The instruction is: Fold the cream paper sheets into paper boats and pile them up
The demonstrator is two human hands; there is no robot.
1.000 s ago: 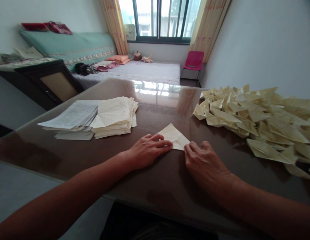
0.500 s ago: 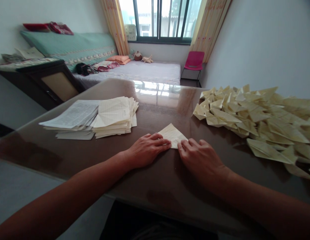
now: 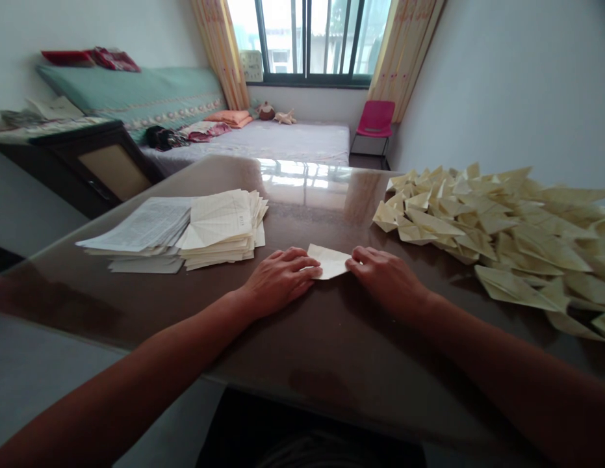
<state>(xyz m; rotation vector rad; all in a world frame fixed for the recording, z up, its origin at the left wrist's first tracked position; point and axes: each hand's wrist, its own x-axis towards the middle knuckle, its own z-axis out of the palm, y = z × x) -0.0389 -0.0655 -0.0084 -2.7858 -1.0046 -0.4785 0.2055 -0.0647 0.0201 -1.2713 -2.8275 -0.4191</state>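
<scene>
A small folded sheet of cream paper (image 3: pixel 331 261) lies on the brown glossy table (image 3: pixel 302 338) between my hands. My left hand (image 3: pixel 283 278) rests on the table with its fingers together, their tips pressing the paper's left edge. At the paper's right corner, my right hand (image 3: pixel 386 276) is closed, pinching it between thumb and fingers. Left of my hands stand a stack of cream sheets (image 3: pixel 219 224) and, beside it, a stack of printed white sheets (image 3: pixel 141 224). Many folded cream paper pieces (image 3: pixel 502 224) are heaped on the right.
Beyond the table are a bed (image 3: pixel 302 140), a pink chair (image 3: pixel 375 120) and a window (image 3: pixel 307 39) with curtains. A dark cabinet (image 3: pixel 107 162) stands at the left. The table's near edge (image 3: pixel 263 393) runs below my forearms.
The paper went from a pointed, triangular outline to a flatter four-sided one. Both hands shifted slightly up and left, and the right fingers moved to the paper's right corner.
</scene>
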